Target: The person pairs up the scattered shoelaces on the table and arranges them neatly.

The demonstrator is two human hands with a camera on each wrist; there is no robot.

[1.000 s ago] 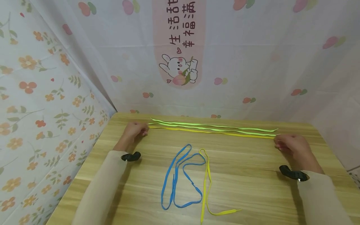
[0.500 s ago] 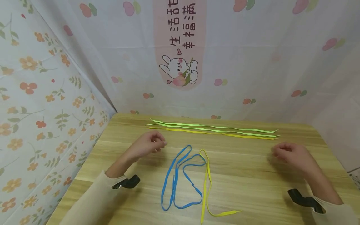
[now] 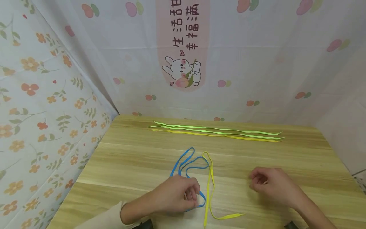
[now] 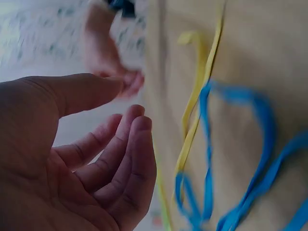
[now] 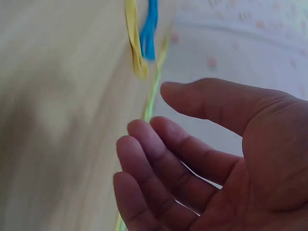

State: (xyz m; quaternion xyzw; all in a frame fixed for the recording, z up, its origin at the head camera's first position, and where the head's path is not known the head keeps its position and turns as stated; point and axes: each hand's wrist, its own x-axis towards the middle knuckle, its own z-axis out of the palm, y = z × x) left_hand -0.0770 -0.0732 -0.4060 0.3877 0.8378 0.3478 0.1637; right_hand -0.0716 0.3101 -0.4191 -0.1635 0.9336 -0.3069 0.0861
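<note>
My left hand (image 3: 178,194) hovers over the loosely looped blue shoelace (image 4: 269,126) and hides part of it in the head view. Its fingers are loosely curled, and nothing shows between thumb and fingertips in the left wrist view. Just right of it lies a folded yellow shoelace (image 3: 230,216). My right hand (image 3: 274,185) is held over the right side of the table, apart from the laces. The right wrist view shows its fingers (image 5: 144,163) relaxed, thumb spread away, holding nothing.
Along the table's far edge, two light green shoelaces (image 3: 183,126) and a straight yellow shoelace (image 3: 251,138) lie side by side. The wooden table (image 3: 120,165) meets a printed curtain (image 3: 246,63) behind it. A floral cloth (image 3: 51,121) hangs at the left.
Both hands have let go of the ends of the straight laces and pulled back toward the near side. The left has moved right, over the blue shoelace; the right has shifted left.
</note>
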